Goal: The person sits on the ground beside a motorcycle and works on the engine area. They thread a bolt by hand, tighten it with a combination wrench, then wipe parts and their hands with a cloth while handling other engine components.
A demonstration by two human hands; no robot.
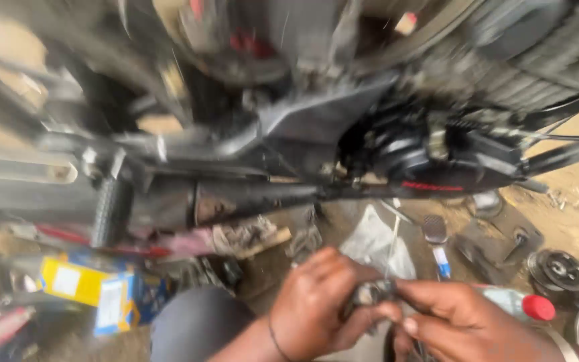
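At the bottom of the view, the left hand and right hand meet, knuckles up, fingers curled inward. Between their fingertips sits a small grey metal part, pinched from both sides; a thin wire rises from it. Left of the fingers lies a yellow-and-blue box. Just right of them lies a bottle with a red cap. Above the fingers stands a blurred motorcycle.

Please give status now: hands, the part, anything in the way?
Left hand and right hand both gripping small metal part. Motorcycle just beyond. Red-capped bottle close under right hand; picture blurred.
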